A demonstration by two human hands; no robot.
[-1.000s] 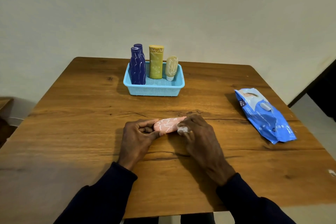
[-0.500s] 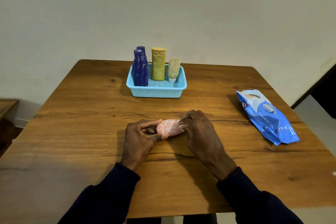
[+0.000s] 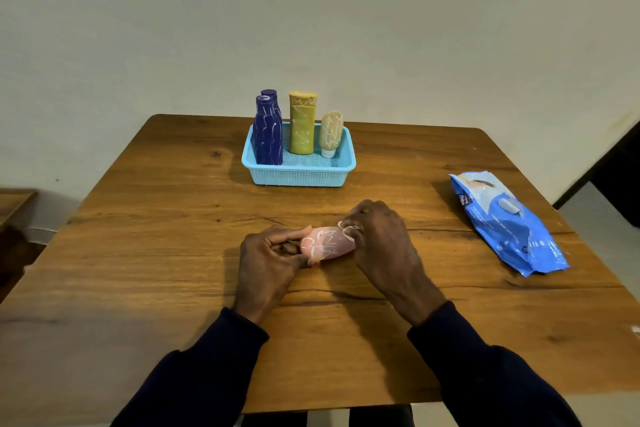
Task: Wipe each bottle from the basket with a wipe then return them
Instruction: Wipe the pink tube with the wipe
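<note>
Sliding up since a second ago, the right hand (image 3: pixel 381 246) is now covering the cap end of the pink bottle (image 3: pixel 327 244), with the wipe (image 3: pixel 346 227) bunching under its fingertips. The left hand (image 3: pixel 266 260) is pinching the opposite end, its grip clamped on the bottle. The right grip is curling round the wipe and pressing it on. The bottle is lying on its side, in front of the basket (image 3: pixel 298 177) and near it, spanning between both grips with its middle bare. I cannot tell whether it is touching the table (image 3: pixel 173 253). The left pinch is catching only the narrow end, so a hard rub may be twisting the bottle loose. The small wad may also be slipping off, leaving white scribbles unwiped.
</note>
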